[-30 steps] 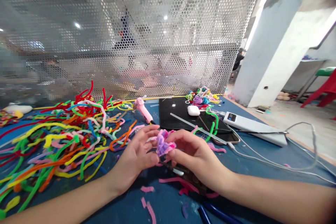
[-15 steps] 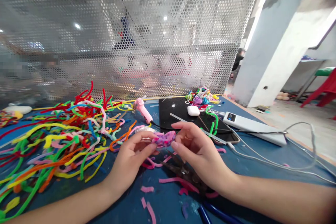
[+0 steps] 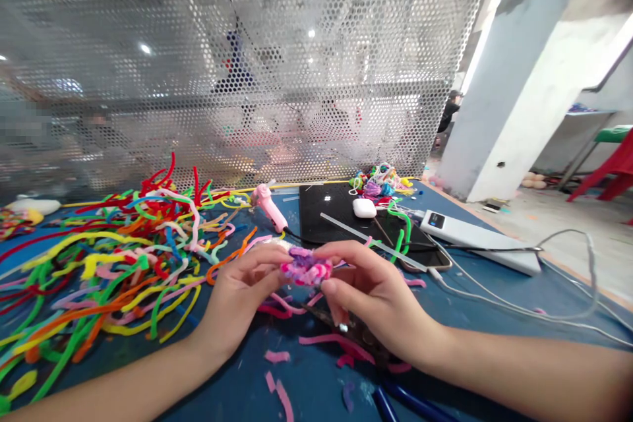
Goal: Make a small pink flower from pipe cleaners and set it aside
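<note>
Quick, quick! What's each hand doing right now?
Left hand: closed, pinching one end of the fuzzy pink-and-purple piece.
Right hand: closed, pinching its other end.

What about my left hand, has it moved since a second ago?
Yes: your left hand has shifted slightly to the left, judged against the pink tool, which lies where it did.

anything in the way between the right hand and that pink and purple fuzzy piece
Nothing visible: the right hand already touches the right side of the pink and purple fuzzy piece, and the left hand holds its other side. The pliers lie below, not between.
</note>
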### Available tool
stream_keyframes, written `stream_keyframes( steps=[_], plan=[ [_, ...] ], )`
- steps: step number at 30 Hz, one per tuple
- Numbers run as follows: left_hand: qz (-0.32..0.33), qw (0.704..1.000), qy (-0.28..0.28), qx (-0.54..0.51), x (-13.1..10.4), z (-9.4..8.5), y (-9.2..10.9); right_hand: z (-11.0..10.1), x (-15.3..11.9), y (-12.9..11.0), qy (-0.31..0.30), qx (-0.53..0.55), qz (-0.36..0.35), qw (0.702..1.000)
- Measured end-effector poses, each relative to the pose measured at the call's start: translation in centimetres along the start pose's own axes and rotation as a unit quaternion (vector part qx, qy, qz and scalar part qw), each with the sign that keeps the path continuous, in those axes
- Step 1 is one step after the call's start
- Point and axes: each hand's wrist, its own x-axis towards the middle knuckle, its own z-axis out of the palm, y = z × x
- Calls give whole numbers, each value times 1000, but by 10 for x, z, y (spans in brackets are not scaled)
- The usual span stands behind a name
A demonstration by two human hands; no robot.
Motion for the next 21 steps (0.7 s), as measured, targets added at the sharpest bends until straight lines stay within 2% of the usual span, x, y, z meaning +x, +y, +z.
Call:
stream_keyframes(
  steps=[6,10,14,21],
  plan=[
    [-18,999,1,-43,2,5,5,0,-2,1,14,-57,-37,998],
    [-42,995,35,-82,1,7,8,-2,0,4,31,-98,-42,994],
    [-57,996,43,-60,2,4,4,-3,2,6,42,-121,-36,991],
    [-19,999,17,-28,-2,2,4,-4,4,4,71,-162,-20,984]
  ],
)
